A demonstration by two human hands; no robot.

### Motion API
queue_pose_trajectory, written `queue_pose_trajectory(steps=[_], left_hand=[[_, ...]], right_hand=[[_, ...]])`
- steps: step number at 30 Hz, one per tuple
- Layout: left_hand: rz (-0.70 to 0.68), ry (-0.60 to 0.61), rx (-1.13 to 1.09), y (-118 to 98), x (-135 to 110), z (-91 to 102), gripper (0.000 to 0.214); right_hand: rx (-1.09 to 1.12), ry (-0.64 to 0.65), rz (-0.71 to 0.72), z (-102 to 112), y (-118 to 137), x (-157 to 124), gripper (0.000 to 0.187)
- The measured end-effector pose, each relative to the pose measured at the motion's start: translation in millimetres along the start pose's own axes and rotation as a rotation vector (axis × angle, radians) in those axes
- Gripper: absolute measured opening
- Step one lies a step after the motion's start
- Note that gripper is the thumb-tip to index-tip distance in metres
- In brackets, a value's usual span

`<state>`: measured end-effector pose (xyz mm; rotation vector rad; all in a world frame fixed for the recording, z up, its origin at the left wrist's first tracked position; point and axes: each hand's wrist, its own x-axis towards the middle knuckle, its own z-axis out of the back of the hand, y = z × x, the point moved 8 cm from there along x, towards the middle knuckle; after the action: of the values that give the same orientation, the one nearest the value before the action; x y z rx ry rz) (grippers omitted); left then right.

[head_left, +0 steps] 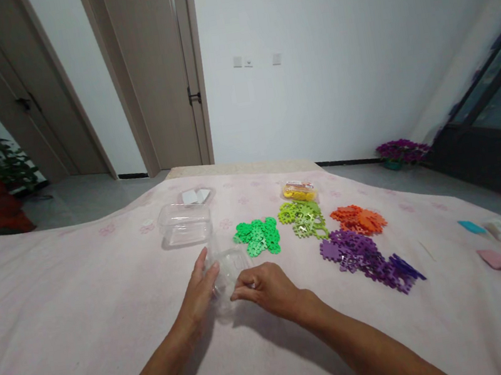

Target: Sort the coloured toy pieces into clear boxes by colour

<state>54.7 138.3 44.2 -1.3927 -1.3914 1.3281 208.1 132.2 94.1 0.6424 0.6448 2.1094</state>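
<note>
Seemingly fiddling with a clear box [233, 260], close by the green gears [259, 237]. Gripping its left side with the left hand [200, 289]; pinching together over it with the right hand [268, 285]. Next, probably best to hold steady.

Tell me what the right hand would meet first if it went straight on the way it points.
The right hand would likely meet the clear container held by the left hand; its fingertips may be touching it, as depth is unclear.
</note>
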Motion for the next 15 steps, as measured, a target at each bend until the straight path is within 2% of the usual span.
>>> queue_pose_trajectory(steps=[2,5,8,10,12,15], left_hand=[[0.031,-0.021,0.018,-2.4,0.5,5.4,0.072],[0.011,-0.053,0.059,-1.4,4.2,16.9,0.070],[0.003,-0.106,0.130,1.4,9.0,33.7,0.068],[0.024,-0.111,0.179,-0.3,13.7,48.9,0.066],[0.053,-0.100,0.228,-5.6,21.6,72.4,0.063],[0.037,-0.219,0.336,-21.9,39.0,134.5,0.063]], right_hand=[[0.043,-0.016,0.045,3.4,5.5,-2.7,0.016],[0.148,-0.099,0.031,10.0,7.5,-5.8,0.015],[0.233,-0.237,0.011,20.3,6.8,-8.0,0.015],[0.256,-0.283,0.046,28.6,7.8,-9.7,0.018],[0.215,-0.225,0.148,34.2,12.7,-11.6,0.021],[-0.007,-0.046,0.359,35.1,17.8,-18.2,0.020]])
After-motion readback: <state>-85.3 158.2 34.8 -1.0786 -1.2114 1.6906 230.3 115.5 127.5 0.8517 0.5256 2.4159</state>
